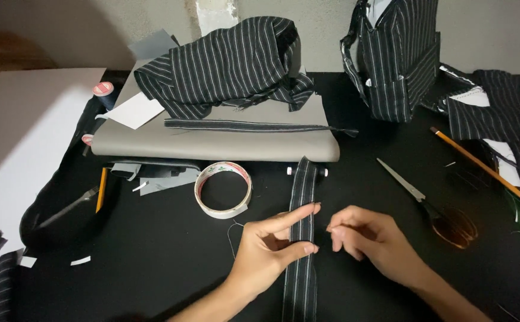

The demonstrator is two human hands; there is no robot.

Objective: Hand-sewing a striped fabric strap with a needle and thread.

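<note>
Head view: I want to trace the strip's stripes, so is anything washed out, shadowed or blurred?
Head view: the white board at left glares; the black table swallows detail; the striped strip stays sharp where the left hand pinches it; the right hand is slightly soft; the scissors handles sit dim.
</note>
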